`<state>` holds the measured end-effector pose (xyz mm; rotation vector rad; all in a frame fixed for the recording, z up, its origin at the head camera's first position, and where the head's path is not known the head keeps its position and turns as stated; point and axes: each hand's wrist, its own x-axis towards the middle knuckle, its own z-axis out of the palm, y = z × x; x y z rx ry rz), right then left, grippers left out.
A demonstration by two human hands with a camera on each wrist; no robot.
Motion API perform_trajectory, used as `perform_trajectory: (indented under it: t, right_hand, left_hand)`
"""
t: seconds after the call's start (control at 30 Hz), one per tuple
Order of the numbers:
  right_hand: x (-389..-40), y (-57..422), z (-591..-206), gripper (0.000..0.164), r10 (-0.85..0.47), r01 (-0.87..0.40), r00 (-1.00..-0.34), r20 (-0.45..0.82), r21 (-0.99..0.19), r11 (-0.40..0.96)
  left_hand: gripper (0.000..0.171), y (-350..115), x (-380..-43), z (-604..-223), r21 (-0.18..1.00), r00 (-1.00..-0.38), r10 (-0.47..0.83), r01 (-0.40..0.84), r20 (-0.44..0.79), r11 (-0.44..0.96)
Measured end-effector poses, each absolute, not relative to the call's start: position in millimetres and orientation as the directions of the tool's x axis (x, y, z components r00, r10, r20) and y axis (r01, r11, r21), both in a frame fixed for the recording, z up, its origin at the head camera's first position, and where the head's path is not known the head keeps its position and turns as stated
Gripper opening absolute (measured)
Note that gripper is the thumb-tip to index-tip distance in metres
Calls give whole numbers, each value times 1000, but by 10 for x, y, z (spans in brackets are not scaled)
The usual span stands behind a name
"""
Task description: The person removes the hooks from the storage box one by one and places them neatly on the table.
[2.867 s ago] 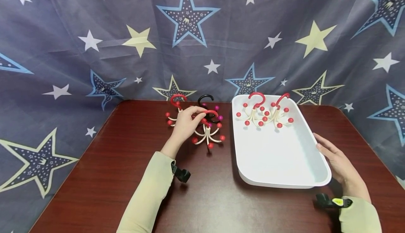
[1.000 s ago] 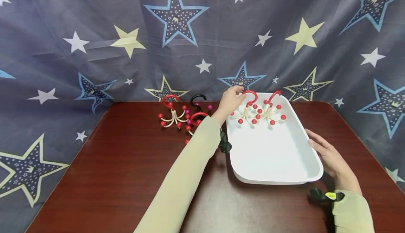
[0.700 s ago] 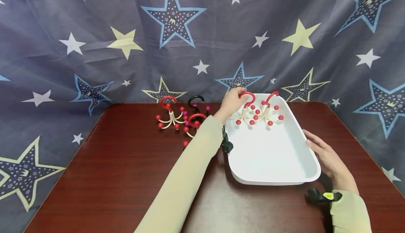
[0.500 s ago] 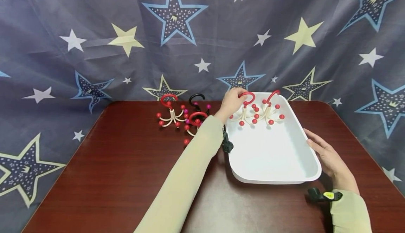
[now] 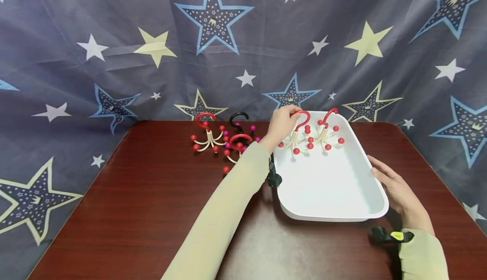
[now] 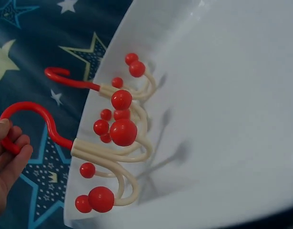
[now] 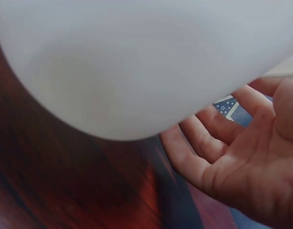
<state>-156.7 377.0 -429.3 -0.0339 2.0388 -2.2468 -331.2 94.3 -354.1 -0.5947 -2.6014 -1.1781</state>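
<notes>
In the head view my left hand is at the tray's back-left corner, pinching the red curled top of a rack hook with cream arms and red balls. The left wrist view shows the thumb and fingers on that red hook, its arms standing inside the tray. A matching rack hook stands close beside it, balls nearly touching. My right hand rests against the outer right side of the white tray; the right wrist view shows its fingers loosely bent at the wall.
On the brown table, left of the tray, stand a red-and-cream rack hook, a black one with pink balls, and another red one partly hidden behind my left sleeve. A star-patterned cloth hangs behind.
My left hand has left a red rack hook on the table and moved right to one in the tray. That one has turned slightly in its grip. The right hand keeps its place.
</notes>
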Motion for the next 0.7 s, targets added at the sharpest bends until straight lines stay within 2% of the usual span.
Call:
perform_trajectory:
  t: [0.37,0.7]
  right_hand:
    - [-1574,3762,-4296,43,-107,64,-993,-54,-993,-96]
    - [-1562,3767,-4306,42,-125,47,-992,-31,-991,-128]
  left_hand:
    - [20,867,-3119,-3264,718,-883,272,469,382,514]
    - [20,675,-2918,-2910,741,-835,313,547,453,389]
